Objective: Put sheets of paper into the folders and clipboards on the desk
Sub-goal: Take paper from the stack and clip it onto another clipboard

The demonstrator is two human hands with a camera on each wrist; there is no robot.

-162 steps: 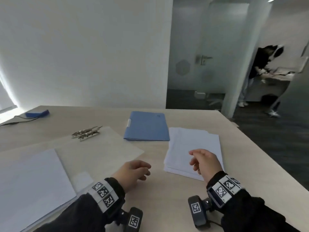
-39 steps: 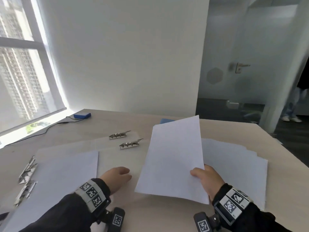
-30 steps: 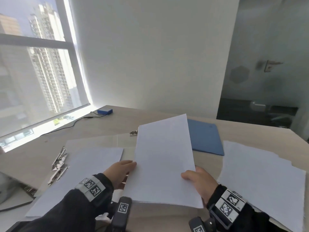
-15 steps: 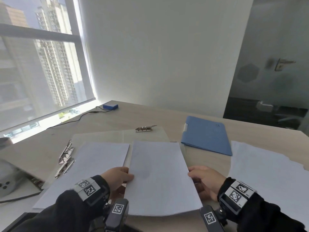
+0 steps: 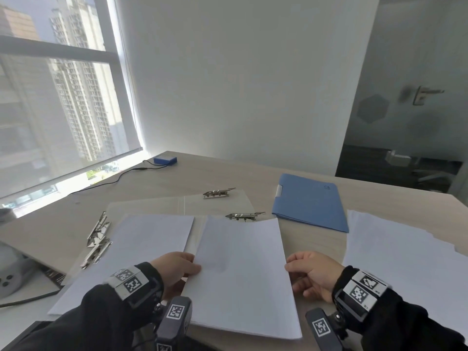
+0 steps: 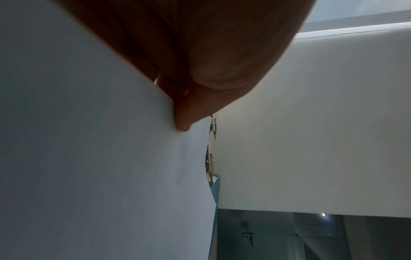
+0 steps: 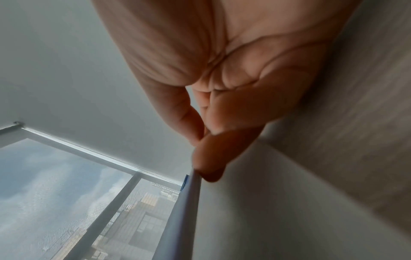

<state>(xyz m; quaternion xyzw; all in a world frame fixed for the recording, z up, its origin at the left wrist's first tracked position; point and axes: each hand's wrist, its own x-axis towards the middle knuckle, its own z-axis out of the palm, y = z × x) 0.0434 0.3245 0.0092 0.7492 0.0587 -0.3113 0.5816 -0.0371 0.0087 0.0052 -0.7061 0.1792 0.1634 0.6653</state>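
Gripping with the left hand (image 5: pixel 177 268): thumb laid over the left edge of the sheets of paper (image 5: pixel 243 274), fingers apparently tucked beneath. Pinching with the right hand (image 5: pixel 312 273) as well, thumb and forefinger closed on the right edge, plainest in the right wrist view. Lying almost flat near the front edge of the desk (image 5: pixel 228 173), on a clear clipboard (image 5: pixel 215 206), with the far edge just short of the metal clip (image 5: pixel 245 216) and not under it. Further out, toward the far right corner, a closed blue folder (image 5: pixel 310 201); along the right edge, a loose paper pile (image 5: pixel 405 262).

Likely trouble from here:
- Pushing forward with the clip down would probably butt the far edge against it and buckle or fan the sheets.
- Pressing unevenly from the two sides could skew the stack and leave it clamped crooked.
- Letting go of one side to lift the clip risks the slick top sheets sliding out of line.
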